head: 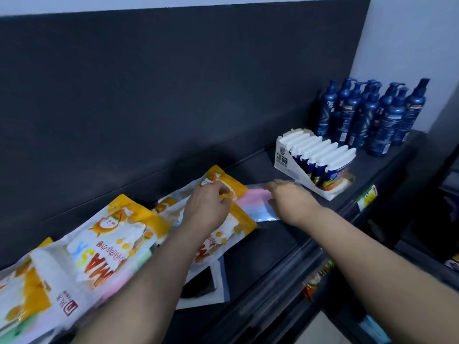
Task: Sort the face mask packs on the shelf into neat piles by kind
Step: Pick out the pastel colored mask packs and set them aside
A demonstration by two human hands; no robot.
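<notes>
Yellow MASK pack [238, 223]: lies at mid-shelf, tilted, its right edge overlapping the pink-and-blue pack [253, 203] just beside it.
Left hand [211, 202]: on the yellow pack's far half, fingers curled and pinching its film.
Right hand [290, 202]: laid on the pink-and-blue pack's right part, fingers reaching left. Blur hides whether it pinches or only presses.
Other packs: a second yellow MASK pack [111, 239] and more of that kind [22, 289] overlap loosely to the left. A white pack with a dark window [203, 286] lies partly beneath, at the near edge.
Step in hand: likely separating two kinds where they overlap, yellow from pink-and-blue.
Next move: probably calls for sliding the yellow pack left onto its fellows while the other stays pinned, then squaring the edges.
Materials: glossy, slippery film pouches, flat and rectangular, soft and floppy. The pink-and-blue one is clear, showing pastel masks inside.
Shelf [268, 244]: dark, smooth, matte, with a dark back panel [173, 95].
Far right: a white display carton [282, 155] of upright sachets, then blue pump bottles [372, 115].
</notes>
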